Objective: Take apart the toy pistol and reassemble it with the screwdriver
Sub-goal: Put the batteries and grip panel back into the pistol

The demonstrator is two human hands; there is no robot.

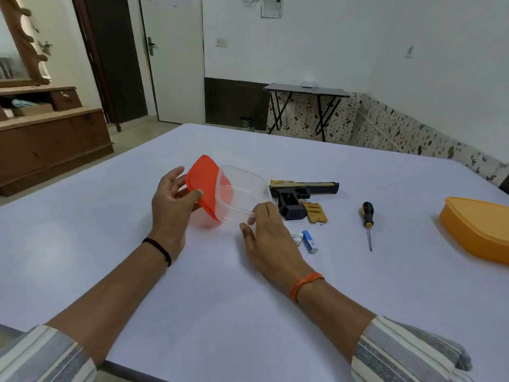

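A black and gold toy pistol lies on the white table, its grip open. A gold cover plate lies beside the grip. Two batteries lie in front of it. A black and yellow screwdriver lies to the right, tip toward me. My left hand pinches a red lid, tilted up off a clear plastic box. My right hand holds the near rim of the clear box between thumb and fingers.
An orange lidded container sits at the table's right edge. Beyond the table stand a folding side table, a wooden cabinet at left and a white door.
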